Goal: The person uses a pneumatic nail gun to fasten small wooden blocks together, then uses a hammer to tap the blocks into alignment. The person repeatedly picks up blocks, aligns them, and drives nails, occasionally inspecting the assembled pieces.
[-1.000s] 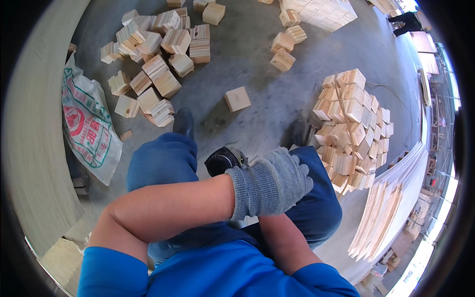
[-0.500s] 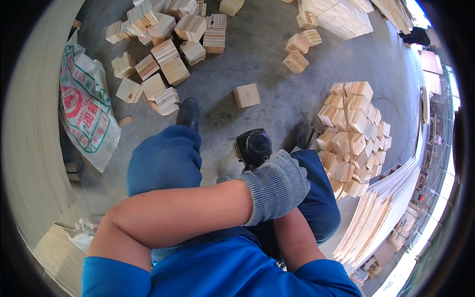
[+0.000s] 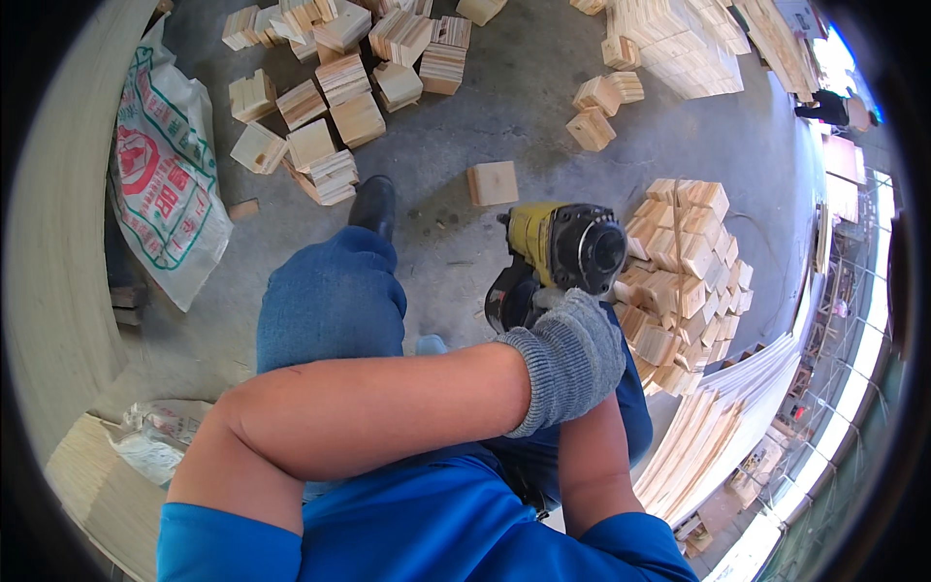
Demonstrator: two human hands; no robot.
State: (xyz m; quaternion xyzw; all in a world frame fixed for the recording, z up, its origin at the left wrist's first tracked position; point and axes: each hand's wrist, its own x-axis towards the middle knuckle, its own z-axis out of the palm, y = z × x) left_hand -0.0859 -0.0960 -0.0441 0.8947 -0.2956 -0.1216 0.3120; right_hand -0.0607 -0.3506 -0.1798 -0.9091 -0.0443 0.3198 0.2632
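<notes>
A yellow-and-black nail gun (image 3: 555, 242) is up off the floor in front of my right knee, its round black end turned up to the right. My left arm crosses my lap. My left hand (image 3: 579, 361), in a grey knit glove, is closed at the near side of the nail gun, its back toward me. What its curled fingers grip is hidden. My right forearm (image 3: 593, 456) comes up beneath that glove, which covers the right hand. A single wooden block (image 3: 493, 183) lies on the floor beyond the tool.
At right stands a strapped stack of wooden blocks (image 3: 698, 254), with thin boards (image 3: 700, 441) nearer me. More blocks (image 3: 357, 118) lie scattered at far left, beside a printed white sack (image 3: 179, 184). A pale wood panel (image 3: 60, 223) edges the left. A person (image 3: 832, 109) is far right.
The nail gun has risen and swung right, so its yellow body now shows. My left glove has shifted slightly right with it. The whole view has turned a little.
</notes>
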